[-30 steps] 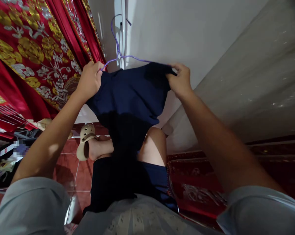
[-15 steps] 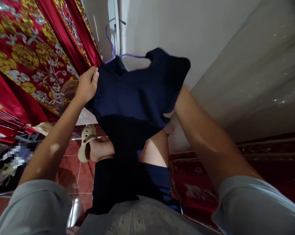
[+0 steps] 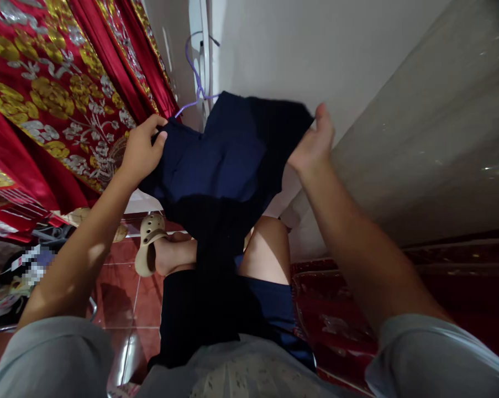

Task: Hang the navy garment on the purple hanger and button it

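Note:
A dark blue shirt [image 3: 228, 155] is spread in front of me above my legs. Out of its neck rises a purple clothes hanger [image 3: 197, 77] with its hook at the top; the hanger's lower part is hidden inside the cloth. My left hand [image 3: 143, 149] pinches the shirt's left shoulder, thumb in front, beside the hanger's left arm. At the opposite shoulder, my right hand [image 3: 315, 141] has the fabric edge, its thumb pointing up and its fingers partly behind the cloth. The shirt's lower part hangs in shadow over my lap.
A red curtain [image 3: 54, 83] with gold and silver flowers hangs at the left. Ahead stands a pale wall [image 3: 315, 50], with a grey panel [image 3: 440, 138] to the right. A beige clog [image 3: 147, 249] is on my foot above red floor tiles [image 3: 120, 298].
My right hand has come out from under the shirt to its right shoulder edge. The shirt's right side is pulled up over the hanger's right arm, covering most of it. My left hand keeps its hold.

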`<state>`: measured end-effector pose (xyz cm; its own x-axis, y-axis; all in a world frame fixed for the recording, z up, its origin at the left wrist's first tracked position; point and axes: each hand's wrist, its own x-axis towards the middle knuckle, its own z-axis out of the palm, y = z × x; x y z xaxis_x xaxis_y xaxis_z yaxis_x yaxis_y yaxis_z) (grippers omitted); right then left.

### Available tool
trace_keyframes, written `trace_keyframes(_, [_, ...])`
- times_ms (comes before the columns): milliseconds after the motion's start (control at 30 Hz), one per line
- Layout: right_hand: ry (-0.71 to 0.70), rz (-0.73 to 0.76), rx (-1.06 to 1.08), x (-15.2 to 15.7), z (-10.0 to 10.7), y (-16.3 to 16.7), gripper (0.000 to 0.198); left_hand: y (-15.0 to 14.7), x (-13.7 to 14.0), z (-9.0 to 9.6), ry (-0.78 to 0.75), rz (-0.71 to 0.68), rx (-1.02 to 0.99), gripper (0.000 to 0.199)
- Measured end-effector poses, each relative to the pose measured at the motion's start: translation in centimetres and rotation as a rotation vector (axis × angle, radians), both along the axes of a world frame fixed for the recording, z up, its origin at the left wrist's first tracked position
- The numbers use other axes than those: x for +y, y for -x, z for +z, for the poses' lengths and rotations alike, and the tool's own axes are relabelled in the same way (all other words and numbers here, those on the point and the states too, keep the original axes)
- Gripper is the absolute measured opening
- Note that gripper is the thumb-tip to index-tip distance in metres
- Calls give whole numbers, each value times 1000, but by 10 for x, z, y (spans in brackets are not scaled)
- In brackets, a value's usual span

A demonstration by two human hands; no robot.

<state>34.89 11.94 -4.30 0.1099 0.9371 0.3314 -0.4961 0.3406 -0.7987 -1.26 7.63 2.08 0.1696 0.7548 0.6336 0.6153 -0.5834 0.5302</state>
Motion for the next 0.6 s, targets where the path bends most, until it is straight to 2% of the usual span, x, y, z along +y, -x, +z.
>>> trace_keyframes(67, [-6, -43, -221, -13, 28, 0, 60, -2, 7, 3, 49, 41, -33, 14])
trace_keyframes(167, [-166, -155, -420, -46, 67, 15, 63, 2, 24, 1, 123, 75, -92, 23])
trace_keyframes(233, [-208, -123, -498, -66, 77, 25, 69, 8, 31, -3, 118, 47, -153, 27])
trace_keyframes(267, [-211, -48, -541, -72, 76, 29, 71, 11, 31, -5, 96, 22, -187, 28])
trace_keyframes(333, [-208, 175, -671, -76, 63, 33, 71, 12, 23, -6, 48, -66, -252, 34])
trace_keyframes(400, [-279, 281, -843, -72, 40, 40, 65, 3, 7, -6, 61, -230, -248, 44])
trace_keyframes(467, [-434, 182, -1014, -65, 12, 52, 71, -16, -13, -3, 108, -428, -213, 52])
trace_keyframes(533, [-595, 15, -1131, -61, -16, 69, 92, -41, -32, -2, 157, -591, -203, 55])
trace_keyframes(600, [-672, -119, -1189, -60, -39, 86, 107, -65, -46, -2, 204, -669, -248, 55])
